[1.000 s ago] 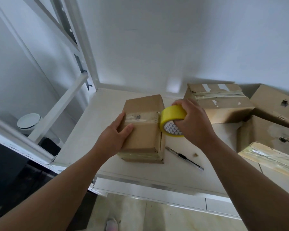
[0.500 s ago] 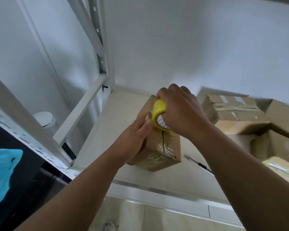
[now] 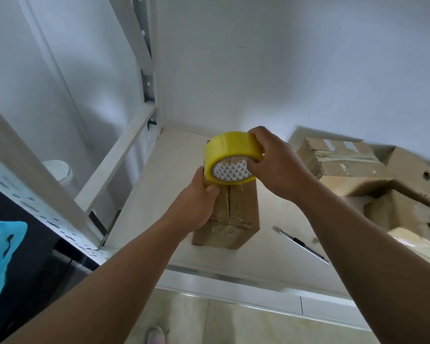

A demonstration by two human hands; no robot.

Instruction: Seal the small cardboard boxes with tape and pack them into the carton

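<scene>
On white shelf (image 3: 174, 170), left hand (image 3: 196, 202) grips small box (image 3: 236, 214); right hand (image 3: 276, 165) holds yellow tape roll (image 3: 226, 155).

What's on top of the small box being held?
The yellow tape roll, gripped by the right hand, over its far end. The box surface beneath the roll is hidden.

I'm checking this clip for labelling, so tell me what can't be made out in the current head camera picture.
All in the head view:
1. Far end of the small box: covered by the tape roll and the right hand, so any tape there is unseen.
2. Fingers of the left hand: behind the box's left side.
3. Utility knife: thin and blurred; blade state unclear.
4. Cardboard boxes at right: cut by the frame edge.
</scene>
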